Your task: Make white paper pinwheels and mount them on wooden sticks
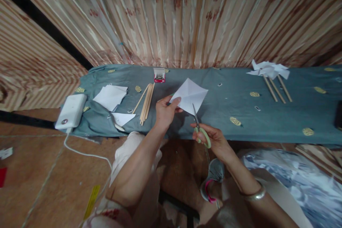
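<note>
A square sheet of white paper [191, 92] with fold creases is pinched by its left corner in my left hand [167, 112], thumb on top. My right hand [211, 137] grips scissors [204, 137] with pale green handles. Their blades point up and away from me and meet the paper near its lowest corner. To the left of my left hand lie several wooden sticks [146, 105]. Behind them stands a small red and white box [159, 75] with small metal pieces inside.
White paper sheets [110, 96] are stacked at the left of the cloth-covered table [227, 107], with a cut paper piece [123, 118] close by. A white power bank [71, 111] with a cable sits at the left end. Several paper pinwheels [271, 70] on sticks lie at the right. A curtain [171, 17] hangs behind.
</note>
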A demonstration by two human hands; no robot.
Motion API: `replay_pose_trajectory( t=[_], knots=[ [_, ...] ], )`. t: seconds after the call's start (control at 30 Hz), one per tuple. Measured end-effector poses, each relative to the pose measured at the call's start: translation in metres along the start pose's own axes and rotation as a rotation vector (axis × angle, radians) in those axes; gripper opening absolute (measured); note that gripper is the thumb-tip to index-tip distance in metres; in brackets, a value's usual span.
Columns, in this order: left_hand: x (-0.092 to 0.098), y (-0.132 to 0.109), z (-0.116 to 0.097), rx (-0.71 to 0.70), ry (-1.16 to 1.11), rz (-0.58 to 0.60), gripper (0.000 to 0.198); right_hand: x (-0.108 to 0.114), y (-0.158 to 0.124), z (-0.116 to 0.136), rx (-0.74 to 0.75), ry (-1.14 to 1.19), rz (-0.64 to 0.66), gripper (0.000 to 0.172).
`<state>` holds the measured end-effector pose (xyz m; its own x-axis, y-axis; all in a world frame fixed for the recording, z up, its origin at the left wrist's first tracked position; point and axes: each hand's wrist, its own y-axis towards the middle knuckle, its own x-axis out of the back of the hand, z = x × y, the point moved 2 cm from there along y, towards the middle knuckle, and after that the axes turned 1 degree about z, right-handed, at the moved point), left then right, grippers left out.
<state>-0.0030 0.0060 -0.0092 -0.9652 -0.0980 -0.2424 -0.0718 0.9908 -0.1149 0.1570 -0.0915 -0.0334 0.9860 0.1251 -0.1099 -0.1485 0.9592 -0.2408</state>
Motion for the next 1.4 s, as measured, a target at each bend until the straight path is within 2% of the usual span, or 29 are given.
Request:
replay_pose_trajectory(
  t=[0.6, 0.87, 1.4],
  knots=[
    [0.0007, 0.0009, 0.0012, 0.001, -0.020, 0.009, 0.027, -0.0013, 0.0007, 0.0020, -0.030, 0.035, -0.045, 0.042],
    [-0.0016, -0.0024, 0.0026, 0.035, -0.038, 0.056, 0.026, 0.0010, 0.0016, 0.0024, -0.020, -0.012, -0.033, 0.043],
    [-0.0026, -0.0037, 0.0041, 0.055, -0.030, 0.069, 0.022, 0.0000, 0.0028, 0.0037, -0.016, 0.028, -0.066, 0.042]
  ],
)
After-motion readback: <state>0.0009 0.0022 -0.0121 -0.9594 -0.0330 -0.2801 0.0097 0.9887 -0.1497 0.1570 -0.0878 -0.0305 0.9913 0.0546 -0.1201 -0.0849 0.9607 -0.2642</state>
